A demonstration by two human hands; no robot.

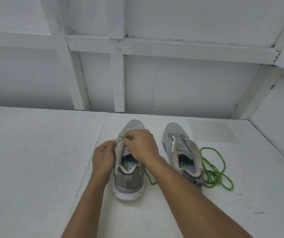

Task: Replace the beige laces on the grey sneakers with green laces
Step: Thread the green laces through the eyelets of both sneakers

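Two grey sneakers stand side by side on the white table, heels toward me. Over the left sneaker (129, 179) both hands work at the eyelets. My left hand (103, 157) grips the shoe's left eyelet flap. My right hand (141, 145) pinches a green lace (130, 138) at the upper eyelets; part of that lace trails out by the heel on the shoe's right side. The right sneaker (182, 152) stands unlaced with its tongue open. A second green lace (215, 170) lies in loose loops beside it. No beige lace is in view.
The white table (35, 160) runs wide to the left and front. A white panelled wall (137, 74) rises behind it, and a side wall closes in at the far right.
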